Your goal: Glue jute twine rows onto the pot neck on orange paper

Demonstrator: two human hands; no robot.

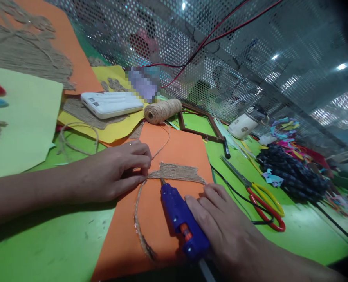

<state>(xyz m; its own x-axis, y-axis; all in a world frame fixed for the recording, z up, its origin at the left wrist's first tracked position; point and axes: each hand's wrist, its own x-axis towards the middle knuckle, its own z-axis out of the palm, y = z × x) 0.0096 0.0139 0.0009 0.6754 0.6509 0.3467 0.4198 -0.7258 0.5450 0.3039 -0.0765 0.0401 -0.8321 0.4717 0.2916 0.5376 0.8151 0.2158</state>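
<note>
Hands at work on the orange sheet (150,211): the left hand (112,168) had its fingers drawn narrow, pinching a twine strand (137,219) at the sheet's left side, while the right hand (220,219) held a blue glue gun (176,213) over the sheet's right side, the grip hidden by the palm. Largest of the surroundings, a perforated metal screen (174,43) stood beyond the sheet. Next, the green tabletop (59,243) extended to both sides of it. Left of the sheet was a pale green card (29,102); past its far right corner lay a brown frame (201,135). Scissors with red and yellow handles (247,182) rested to its right, blades slanting toward the frame. A white rectangular device (115,103) sat beyond its far left corner, and a twine roll (163,111) lay at its far edge. Near the sheet's middle was a flat twine patch (179,172), the gun's nozzle at its lower border; contact could not be determined. Smallest, a black marker (226,148) lay right of the sheet.
</note>
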